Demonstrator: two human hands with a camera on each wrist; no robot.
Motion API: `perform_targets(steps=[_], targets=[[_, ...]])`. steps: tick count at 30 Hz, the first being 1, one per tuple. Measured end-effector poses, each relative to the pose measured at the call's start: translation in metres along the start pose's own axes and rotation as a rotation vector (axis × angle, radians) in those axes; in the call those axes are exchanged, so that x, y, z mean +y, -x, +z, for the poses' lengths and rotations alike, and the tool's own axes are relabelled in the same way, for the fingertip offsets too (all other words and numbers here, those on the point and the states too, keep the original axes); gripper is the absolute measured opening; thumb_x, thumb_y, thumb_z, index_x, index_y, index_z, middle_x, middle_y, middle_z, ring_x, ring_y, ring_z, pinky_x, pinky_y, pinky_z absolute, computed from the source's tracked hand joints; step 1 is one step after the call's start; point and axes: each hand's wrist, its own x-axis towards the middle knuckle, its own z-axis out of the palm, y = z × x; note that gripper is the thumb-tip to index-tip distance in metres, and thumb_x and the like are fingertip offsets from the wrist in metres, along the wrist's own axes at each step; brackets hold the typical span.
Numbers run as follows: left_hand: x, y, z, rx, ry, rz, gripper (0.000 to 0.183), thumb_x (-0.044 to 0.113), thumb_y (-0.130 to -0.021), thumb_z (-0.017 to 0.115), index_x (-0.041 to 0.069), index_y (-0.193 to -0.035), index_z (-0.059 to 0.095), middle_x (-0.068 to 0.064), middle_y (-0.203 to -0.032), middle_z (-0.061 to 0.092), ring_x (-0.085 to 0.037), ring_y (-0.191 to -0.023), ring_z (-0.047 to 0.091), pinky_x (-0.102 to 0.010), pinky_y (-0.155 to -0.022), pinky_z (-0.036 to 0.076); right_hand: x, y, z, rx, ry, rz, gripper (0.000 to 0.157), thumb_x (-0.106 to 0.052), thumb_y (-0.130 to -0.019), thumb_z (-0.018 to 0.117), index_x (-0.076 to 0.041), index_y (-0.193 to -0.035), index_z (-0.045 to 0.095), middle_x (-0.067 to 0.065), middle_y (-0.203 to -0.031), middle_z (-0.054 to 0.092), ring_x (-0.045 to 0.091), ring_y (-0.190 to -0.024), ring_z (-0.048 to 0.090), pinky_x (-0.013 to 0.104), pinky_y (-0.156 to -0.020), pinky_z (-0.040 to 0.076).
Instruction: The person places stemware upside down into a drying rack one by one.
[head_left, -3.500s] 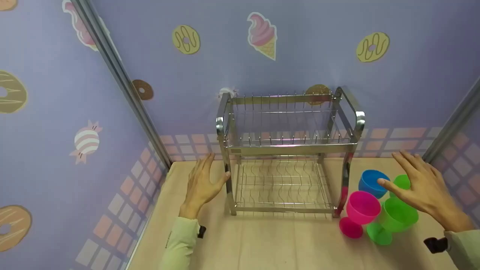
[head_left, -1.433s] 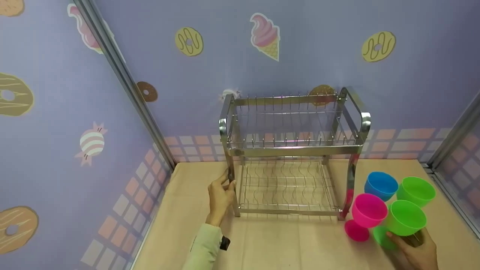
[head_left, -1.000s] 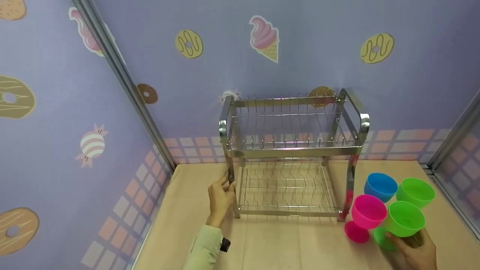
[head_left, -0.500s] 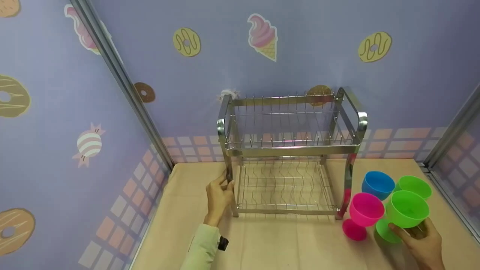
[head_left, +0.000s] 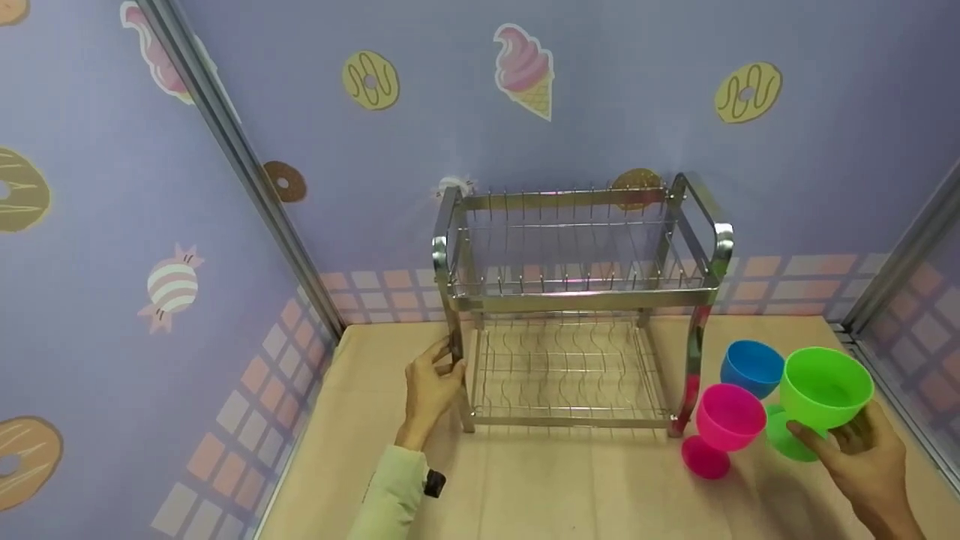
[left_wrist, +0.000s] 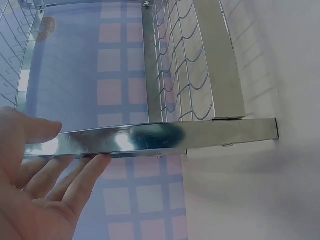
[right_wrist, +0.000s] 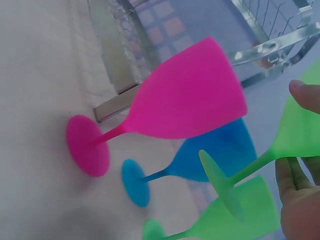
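Note:
My left hand (head_left: 431,390) grips the left front post of a two-tier metal dish rack (head_left: 585,301). In the left wrist view the thumb lies on one side of the post (left_wrist: 150,137) and the fingers on the other. With my right hand (head_left: 870,465) I hold a green plastic goblet (head_left: 825,390) under its bowl, its foot raised off the table in the right wrist view. A second green goblet (right_wrist: 240,215) stands behind it, hidden in the head view. Beside them stand a pink goblet (head_left: 731,420) and a blue goblet (head_left: 750,367), both upright.
The rack stands near the back wall (head_left: 615,135) on a cloth-covered table (head_left: 540,487). The goblets are to the right of its right front post (head_left: 694,360). Metal frame bars (head_left: 247,165) and patterned panels (head_left: 97,352) bound the sides.
Both hands were spread and empty at first; the left then took hold of the rack post, the right the front green goblet. That goblet has since risen and moved right and back.

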Motion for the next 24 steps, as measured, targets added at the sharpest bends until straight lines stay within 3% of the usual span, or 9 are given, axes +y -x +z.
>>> perform_targets(steps=[7, 13, 17, 21, 24], targets=[[0.011, 0.002, -0.015, -0.029, 0.04, -0.035, 0.048, 0.004, -0.095, 0.079, 0.002, -0.14, 0.067, -0.023, -0.144, 0.066, -0.046, -0.115, 0.074, -0.045, -0.094, 0.065, -0.03, -0.013, 0.008, -0.089, 0.256, -0.195, 0.098, 0.027, -0.072, 0.083, -0.002, -0.158, 0.047, -0.009, -0.136, 0.065, 0.002, -0.119, 0.065, 0.006, -0.101, 0.05], [0.028, 0.007, -0.027, -0.064, 0.007, 0.04, 0.05, 0.011, -0.094, 0.081, 0.0, -0.141, 0.065, -0.022, -0.145, 0.065, -0.047, -0.121, 0.071, -0.056, -0.103, 0.061, -0.051, -0.021, 0.021, -0.152, 0.237, -0.332, 0.099, 0.033, -0.061, 0.085, 0.007, -0.151, 0.053, -0.007, -0.135, 0.066, -0.001, -0.115, 0.067, 0.006, -0.1, 0.051], [0.04, 0.013, -0.031, -0.11, 0.0, 0.102, 0.054, 0.014, -0.094, 0.082, -0.001, -0.142, 0.063, -0.025, -0.147, 0.063, -0.05, -0.124, 0.068, -0.059, -0.104, 0.06, -0.063, -0.021, 0.033, -0.184, 0.288, -0.382, 0.097, 0.029, -0.059, 0.088, 0.005, -0.148, 0.058, -0.018, -0.135, 0.063, -0.011, -0.113, 0.064, 0.002, -0.101, 0.046], [0.051, 0.019, -0.031, -0.15, -0.011, 0.127, 0.056, 0.019, -0.094, 0.083, 0.005, -0.144, 0.063, -0.022, -0.148, 0.062, -0.049, -0.126, 0.067, -0.058, -0.105, 0.059, -0.073, -0.022, 0.044, -0.2, 0.343, -0.462, 0.098, 0.026, -0.054, 0.093, 0.003, -0.144, 0.063, -0.025, -0.13, 0.063, -0.015, -0.111, 0.062, 0.0, -0.099, 0.045], [0.057, 0.023, -0.029, -0.178, -0.012, 0.145, 0.058, 0.022, -0.093, 0.084, 0.009, -0.146, 0.063, -0.021, -0.15, 0.061, -0.049, -0.127, 0.066, -0.059, -0.106, 0.058, -0.079, -0.022, 0.053, -0.209, 0.388, -0.538, 0.099, 0.023, -0.049, 0.096, 0.001, -0.141, 0.066, -0.018, -0.128, 0.066, -0.014, -0.113, 0.06, 0.001, -0.098, 0.046]])
